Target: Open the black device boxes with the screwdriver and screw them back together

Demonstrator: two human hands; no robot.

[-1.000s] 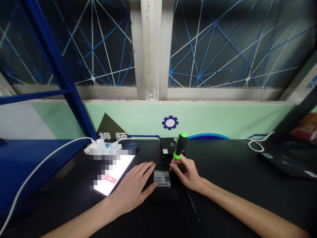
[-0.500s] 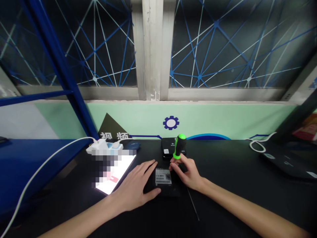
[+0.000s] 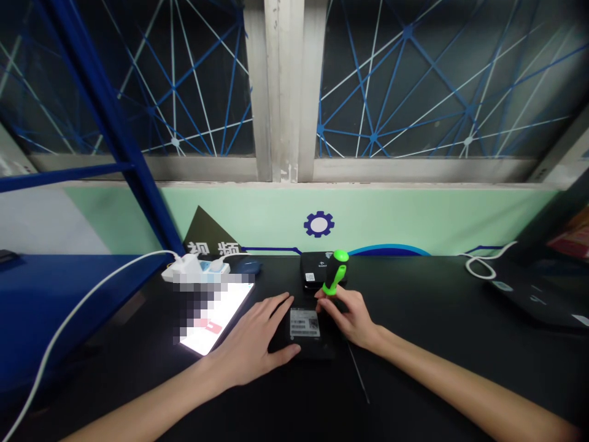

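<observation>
A flat black box (image 3: 317,351) with a white printed label (image 3: 304,323) lies on the black table in the middle. My left hand (image 3: 255,334) is spread along its left side, fingers stretched out and thumb touching the near edge. At the far right corner, my right hand (image 3: 347,313) pinches a screwdriver (image 3: 335,271) low on its black and green handle. The handle stands upright; the fingers and box hide its tip. From beneath my right hand a thin rod (image 3: 359,371) extends along the table towards me.
Behind the hands sits another black box (image 3: 315,265). To the left are a lit tablet-like screen (image 3: 216,322), a white power strip (image 3: 196,270) with plugs and a dark mouse (image 3: 247,267). A black device (image 3: 536,301) and white cable (image 3: 481,265) lie at the right.
The screwdriver has turned in my right fingers: its green stripe has gone from the handle's left side to its right. My left hand keeps its place on the box. The view has shifted slightly.
</observation>
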